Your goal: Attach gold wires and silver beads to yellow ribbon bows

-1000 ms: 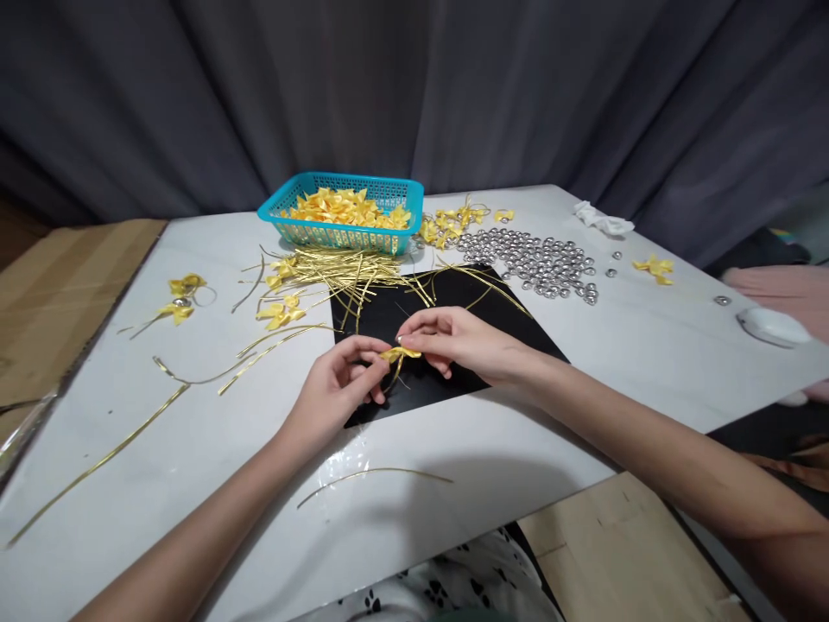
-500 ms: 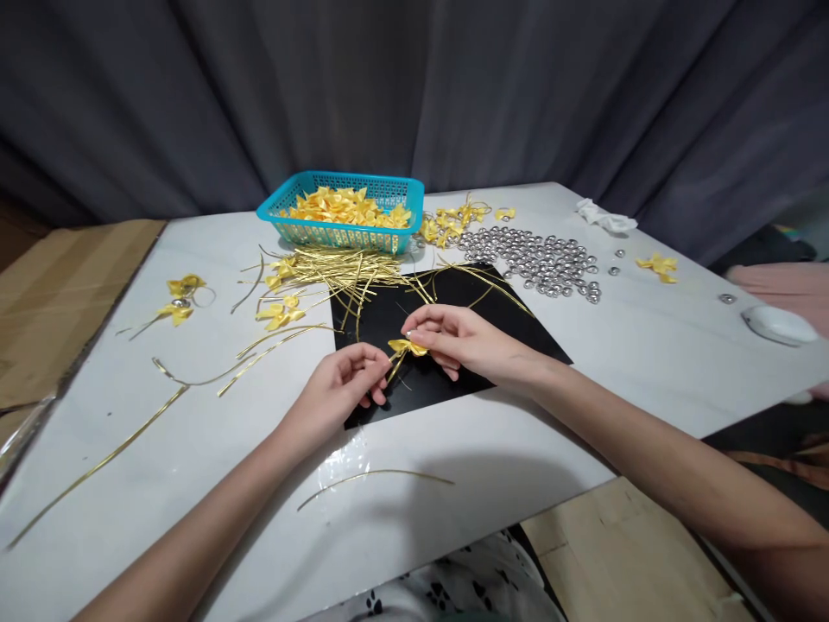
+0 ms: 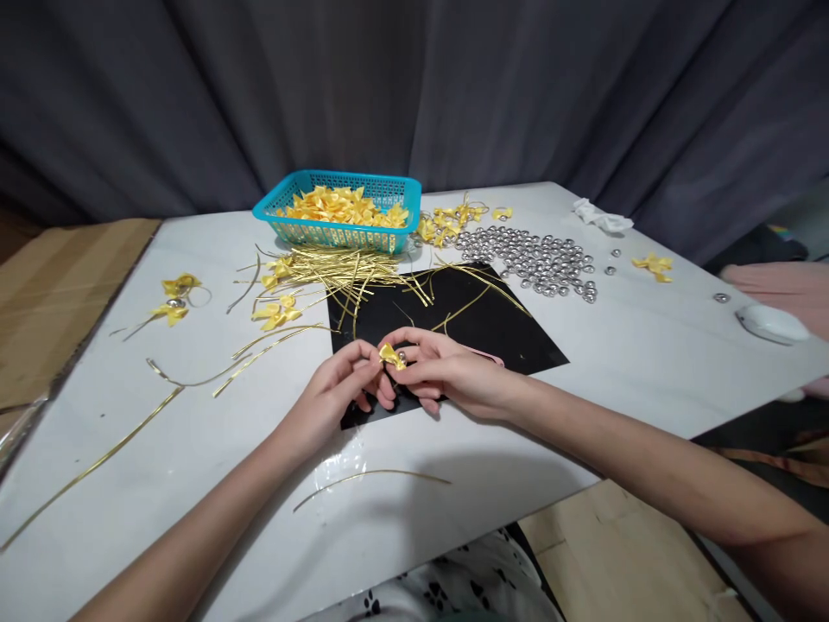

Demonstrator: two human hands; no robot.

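Observation:
A small yellow ribbon bow [image 3: 390, 355] is pinched between my two hands, over the black sheet [image 3: 511, 333]. My left hand [image 3: 343, 380] closes on its left side with thumb and forefinger. My right hand [image 3: 446, 367] grips the other side, its thumb below and fingers curled above. A shiny silver bead [image 3: 402, 358] shows against the bow at the right fingertips. The wire at the bow is mostly hidden by the fingers. Gold twist ties [image 3: 343, 272] lie in a pile beyond my left hand.
Behind the pile stands a blue basket [image 3: 337, 231] of yellow bows. Silver beads [image 3: 537, 259] are scattered to its right, near finished-looking bows [image 3: 450, 220]. Cardboard [image 3: 71, 302] lies at the left, a white computer mouse [image 3: 770, 324] at the right.
My right hand has turned and come lower, and the bow has tilted in my fingers so its silver bead faces right. Both hands are closer together.

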